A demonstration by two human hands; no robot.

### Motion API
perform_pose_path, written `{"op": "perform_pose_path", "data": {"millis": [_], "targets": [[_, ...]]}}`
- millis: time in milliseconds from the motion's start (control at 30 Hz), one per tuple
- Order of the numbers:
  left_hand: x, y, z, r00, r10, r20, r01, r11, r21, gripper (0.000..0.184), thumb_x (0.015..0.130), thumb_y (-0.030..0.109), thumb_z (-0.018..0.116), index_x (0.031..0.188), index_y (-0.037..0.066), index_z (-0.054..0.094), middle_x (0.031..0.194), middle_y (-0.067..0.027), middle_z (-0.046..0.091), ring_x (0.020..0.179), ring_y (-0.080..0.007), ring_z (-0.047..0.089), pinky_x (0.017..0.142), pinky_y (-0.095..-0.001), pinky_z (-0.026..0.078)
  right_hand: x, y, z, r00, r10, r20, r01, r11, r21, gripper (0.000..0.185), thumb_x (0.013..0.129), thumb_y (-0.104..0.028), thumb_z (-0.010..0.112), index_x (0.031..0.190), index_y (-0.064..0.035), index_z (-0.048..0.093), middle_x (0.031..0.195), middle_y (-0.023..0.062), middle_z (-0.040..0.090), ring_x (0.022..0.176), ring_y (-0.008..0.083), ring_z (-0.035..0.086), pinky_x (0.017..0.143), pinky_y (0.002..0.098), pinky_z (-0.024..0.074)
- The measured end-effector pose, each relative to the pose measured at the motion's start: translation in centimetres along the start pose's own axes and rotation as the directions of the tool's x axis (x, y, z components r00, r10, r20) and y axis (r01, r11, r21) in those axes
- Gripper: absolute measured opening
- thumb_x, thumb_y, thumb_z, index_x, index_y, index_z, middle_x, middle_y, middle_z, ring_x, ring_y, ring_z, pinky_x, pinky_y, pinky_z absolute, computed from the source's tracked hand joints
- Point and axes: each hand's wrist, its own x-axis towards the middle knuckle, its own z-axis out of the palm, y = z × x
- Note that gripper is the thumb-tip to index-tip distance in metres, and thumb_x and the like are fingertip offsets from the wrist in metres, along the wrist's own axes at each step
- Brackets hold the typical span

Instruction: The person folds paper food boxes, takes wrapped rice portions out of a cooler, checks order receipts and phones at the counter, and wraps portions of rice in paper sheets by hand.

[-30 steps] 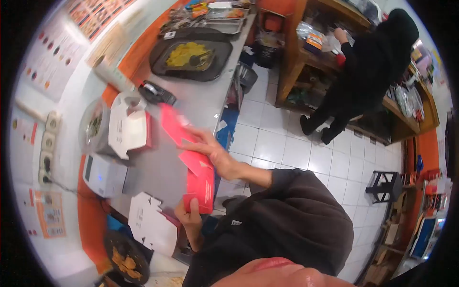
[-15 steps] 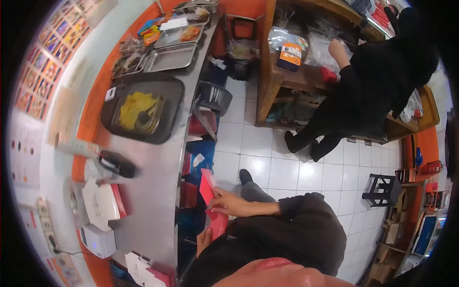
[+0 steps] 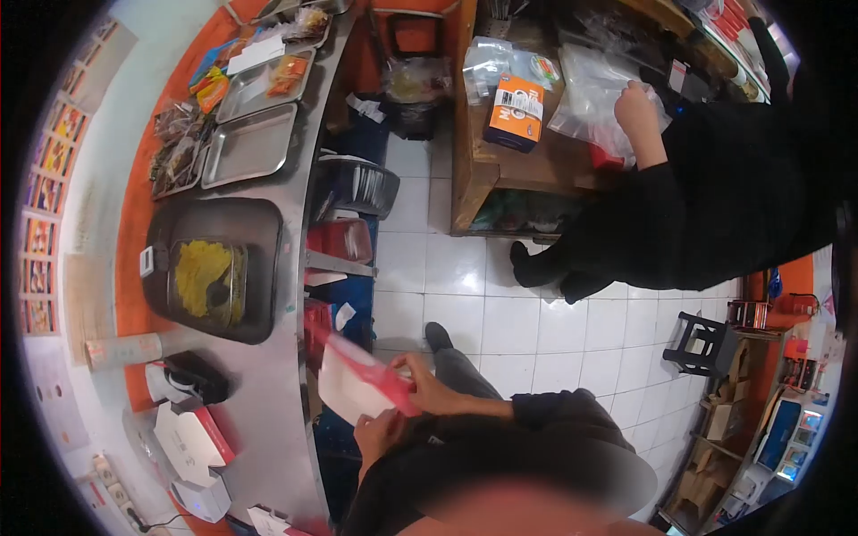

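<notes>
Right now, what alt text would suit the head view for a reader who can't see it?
The person's left hand and right hand hold a red-and-white card box, partly blurred, beside a metal counter. A dark tray on the counter carries yellow food. Across the tiled floor, another person in black stands at a wooden cabinet.

The room looks bright from here, white glare sitting on the floor tiles [image 3: 456, 268] beside the metal counter [image 3: 268, 433] and a dull sheen along its top. Just off the counter's edge, a red-and-white box [image 3: 356, 380] blurs into soft streaks; behind the counter, the posters [image 3: 40, 239] bow and darken toward a black rim.
</notes>
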Motion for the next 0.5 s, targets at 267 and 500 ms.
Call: {"op": "perform_pose_path", "data": {"millis": [267,500], "targets": [[7.5,-2.7,-3.2,0.860,0.061,-0.507,-0.150,0.979,-0.138,0.055,0.081,0.013,0.058,0.132,0.002,0.041,0.129,-0.0193,0.047,0.120,-0.0352,0.043,0.105,-0.0442,0.029,2.8,-1.4,-7.5,0.951,0.284,0.121,-0.307,0.907,0.289,0.046,0.084,-0.007,0.059,0.125,-0.0065,0.040,0.108,0.0077,0.054,0.095,0.0122,0.053,0.077,0.0278,0.0484],[6.1,-2.6,-5.1,0.978,-0.200,-0.058,0.048,0.487,-0.872,0.059,0.084,0.018,0.058,0.136,0.003,0.032,0.129,-0.0170,0.047,0.118,-0.0330,0.046,0.102,-0.0436,0.034,1.5,-1.3,-14.3,0.809,0.371,0.456,-0.542,0.772,0.332,0.048,0.084,-0.019,0.064,0.123,0.0024,0.047,0.112,0.0086,0.057,0.099,0.0166,0.059,0.079,0.0324,0.0506]]}}
